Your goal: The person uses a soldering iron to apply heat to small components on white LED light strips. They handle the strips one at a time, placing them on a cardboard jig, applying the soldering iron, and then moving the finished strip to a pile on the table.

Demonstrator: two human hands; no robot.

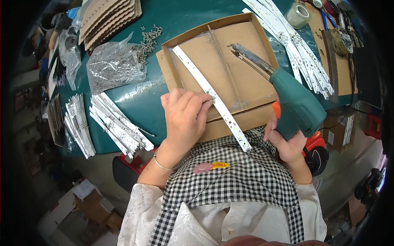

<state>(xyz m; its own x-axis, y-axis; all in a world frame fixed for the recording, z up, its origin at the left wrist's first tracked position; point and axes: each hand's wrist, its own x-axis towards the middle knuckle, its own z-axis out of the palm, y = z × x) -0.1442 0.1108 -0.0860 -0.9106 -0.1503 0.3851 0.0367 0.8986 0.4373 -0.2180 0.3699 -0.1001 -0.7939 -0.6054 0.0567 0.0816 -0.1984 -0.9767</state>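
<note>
Mid-frame, I see the left hand [185,111], fingers pinched on a small part [212,99] at the white strip [225,114], the right hand [290,142] gripping the green tool [298,97]; knocking the strip's lower end, past the cardboard tray [250,78], could skew it.

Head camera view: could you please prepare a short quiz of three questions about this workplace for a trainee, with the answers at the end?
1. Which hand holds the green pistol-shaped tool?
2. Fill in the gap with "end" or "middle": The fingertips of the left hand are near the ____ of the long white strip.
3. Where does the clear plastic bag of small metal parts lie?
A. Inside the cardboard tray
B. On the green table, left of the tray
C. On the checked apron

Key:
1. The right hand
2. middle
3. B
</note>
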